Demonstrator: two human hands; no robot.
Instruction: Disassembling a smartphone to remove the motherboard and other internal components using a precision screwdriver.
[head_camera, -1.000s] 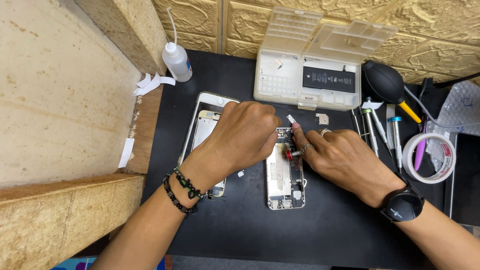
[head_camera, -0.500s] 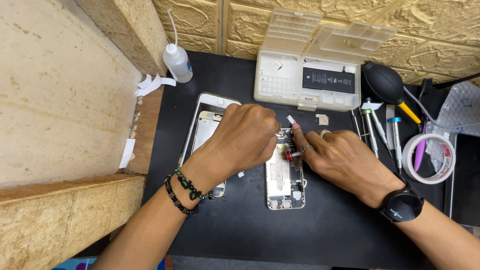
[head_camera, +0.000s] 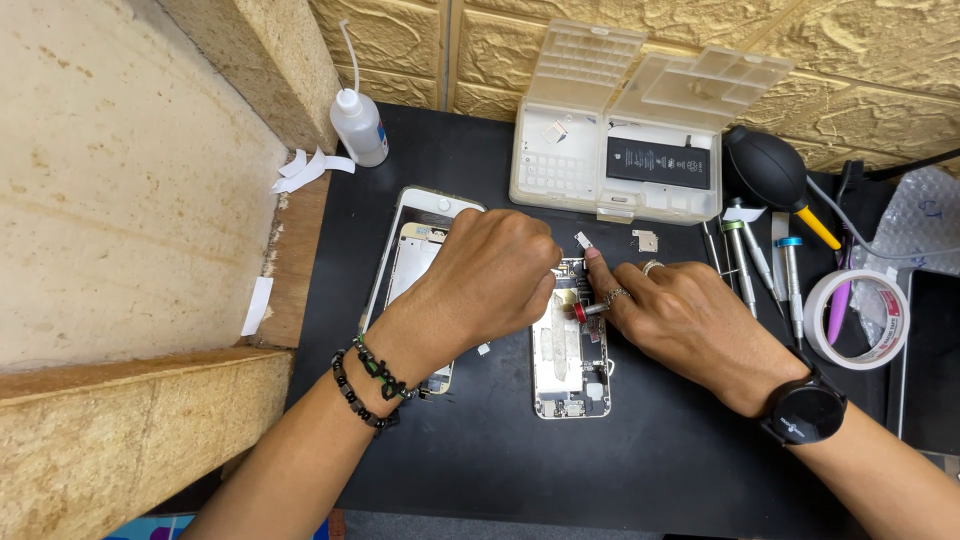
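Observation:
An opened phone body (head_camera: 570, 370) lies on the black mat (head_camera: 680, 450), its insides showing. My left hand (head_camera: 490, 275) is curled over the phone's upper end, fingers closed; what it pinches is hidden under the knuckles. My right hand (head_camera: 680, 315) rests beside it on the right, fingers closed on a small red-tipped screwdriver (head_camera: 588, 310) that points at the phone's upper part. Left of the phone body lies the detached screen panel (head_camera: 415, 250), partly under my left hand. A tiny metal plate (head_camera: 583, 239) sits just above my right forefinger.
A clear plastic parts box (head_camera: 560, 170) with a black battery (head_camera: 658, 162) stands open at the back. A squeeze bottle (head_camera: 358, 125) is at the back left. At the right lie a black air blower (head_camera: 765, 165), several screwdrivers (head_camera: 790, 280) and a tape roll (head_camera: 860, 318).

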